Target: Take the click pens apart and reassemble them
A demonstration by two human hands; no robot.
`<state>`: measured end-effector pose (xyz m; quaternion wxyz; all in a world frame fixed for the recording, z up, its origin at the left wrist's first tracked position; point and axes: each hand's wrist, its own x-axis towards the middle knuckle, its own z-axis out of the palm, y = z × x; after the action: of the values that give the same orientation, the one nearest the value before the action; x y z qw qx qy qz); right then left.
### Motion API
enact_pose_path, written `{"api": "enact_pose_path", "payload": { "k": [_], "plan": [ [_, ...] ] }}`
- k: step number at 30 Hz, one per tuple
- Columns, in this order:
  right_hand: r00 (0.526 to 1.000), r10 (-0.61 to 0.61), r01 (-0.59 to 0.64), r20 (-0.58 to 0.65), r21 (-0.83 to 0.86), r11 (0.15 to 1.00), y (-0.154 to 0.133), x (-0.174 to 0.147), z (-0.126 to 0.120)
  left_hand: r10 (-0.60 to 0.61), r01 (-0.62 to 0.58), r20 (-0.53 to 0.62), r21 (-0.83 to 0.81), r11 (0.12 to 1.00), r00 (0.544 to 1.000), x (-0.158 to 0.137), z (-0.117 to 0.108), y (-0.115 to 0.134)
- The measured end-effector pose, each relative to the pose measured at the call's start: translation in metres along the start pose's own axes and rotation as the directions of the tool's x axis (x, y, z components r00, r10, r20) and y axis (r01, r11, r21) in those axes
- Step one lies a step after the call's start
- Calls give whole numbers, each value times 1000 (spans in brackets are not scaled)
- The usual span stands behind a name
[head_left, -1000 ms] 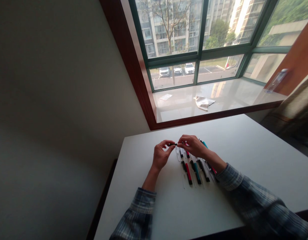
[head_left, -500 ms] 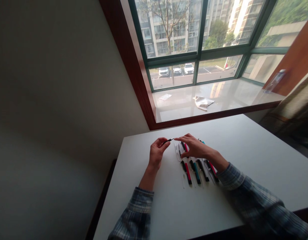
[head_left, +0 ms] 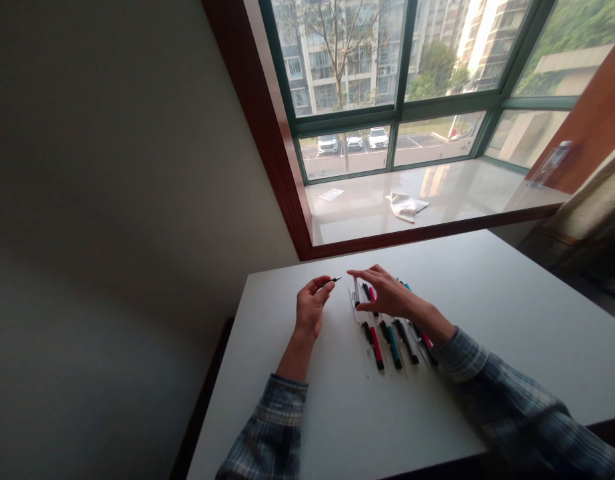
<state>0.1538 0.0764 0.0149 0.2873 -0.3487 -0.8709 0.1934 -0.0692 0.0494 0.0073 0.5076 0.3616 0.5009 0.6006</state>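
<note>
My left hand point(head_left: 311, 303) pinches a small black pen part with a silvery pointed tip point(head_left: 336, 279) between thumb and fingers, the tip facing right. Across from it, my right hand point(head_left: 384, 291) is open, thumb and fingertips spread in a C shape. Between and just below those fingertips shows a white pen barrel with a black end point(head_left: 356, 293); contact with it is hard to make out. Under and beside the right hand lie more pen parts, including a red barrel point(head_left: 376, 348), a teal barrel point(head_left: 393, 347) and a grey-white barrel point(head_left: 408, 342) with black parts alongside. The hand partly covers the far row.
The pen parts lie in two rows on a white table point(head_left: 297, 427). Beyond its far edge is a window sill point(head_left: 357, 227) with a crumpled cloth point(head_left: 407, 206), a paper piece point(head_left: 331, 194) and a clear bottle point(head_left: 551, 163). A wall borders the left side.
My left hand has drawn slightly left with the black pen part, away from my right fingertips. The white barrel now shows more plainly by my right hand, which has barely shifted.
</note>
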Motion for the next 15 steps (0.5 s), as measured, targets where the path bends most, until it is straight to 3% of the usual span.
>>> {"api": "enact_pose_path", "payload": {
  "k": [3, 8, 11, 15],
  "plan": [
    [991, -80, 85, -106, 43, 995, -10, 4, 1, 35, -37, 49, 53, 998, 998, -1, 2, 1],
    [985, -127, 148, -114, 200, 968, -27, 5, 6, -28, 33, 176, -27, 999, 984, -8, 6, 9],
    [984, -133, 158, -121, 234, 959, -33, 6, 11, -53, 68, 167, -86, 994, 985, -9, 7, 12],
    [976, -148, 175, -159, 177, 968, -35, 7, 13, -25, 22, 113, 27, 999, 993, -8, 7, 10]
  ]
}}
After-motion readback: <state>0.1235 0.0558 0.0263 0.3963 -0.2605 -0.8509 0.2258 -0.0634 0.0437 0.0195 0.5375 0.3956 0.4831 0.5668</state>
